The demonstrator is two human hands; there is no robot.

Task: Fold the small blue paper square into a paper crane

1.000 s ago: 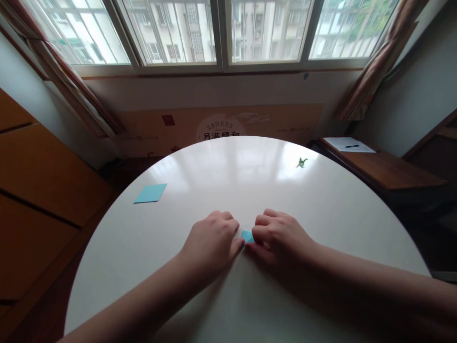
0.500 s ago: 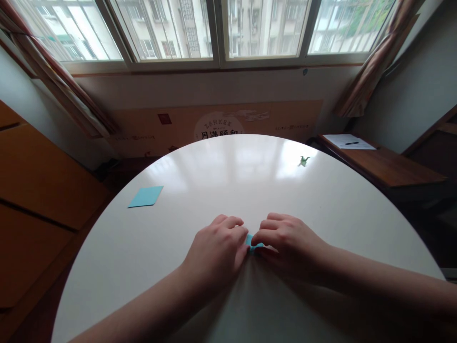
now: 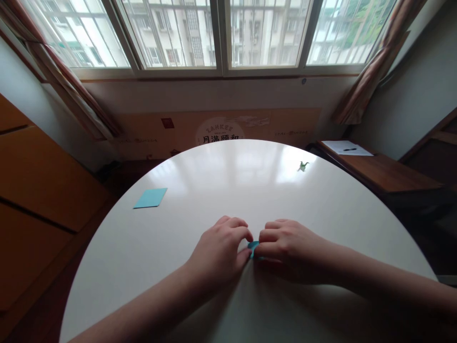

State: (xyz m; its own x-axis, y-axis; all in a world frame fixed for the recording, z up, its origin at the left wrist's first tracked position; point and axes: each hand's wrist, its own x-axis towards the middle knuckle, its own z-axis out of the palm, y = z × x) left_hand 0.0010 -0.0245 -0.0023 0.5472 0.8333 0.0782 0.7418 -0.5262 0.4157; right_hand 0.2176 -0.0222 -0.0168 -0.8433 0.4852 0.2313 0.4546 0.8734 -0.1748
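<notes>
A small folded piece of blue paper (image 3: 253, 247) lies on the round white table (image 3: 250, 190), nearly covered by my hands. My left hand (image 3: 221, 250) has its fingers curled and pinches the paper's left side. My right hand (image 3: 289, 250) is curled too and pinches the paper from the right. The fingertips of both hands almost touch over the paper, so its shape is mostly hidden.
A flat sheet of blue paper (image 3: 150, 197) lies at the table's left edge. A small green folded paper figure (image 3: 303, 166) stands at the far right. A wooden side table (image 3: 382, 169) with a sheet of white paper and a pen (image 3: 349, 149) is to the right.
My hands have drawn closer together over the blue paper, covering more of it. The view has shifted slightly.
</notes>
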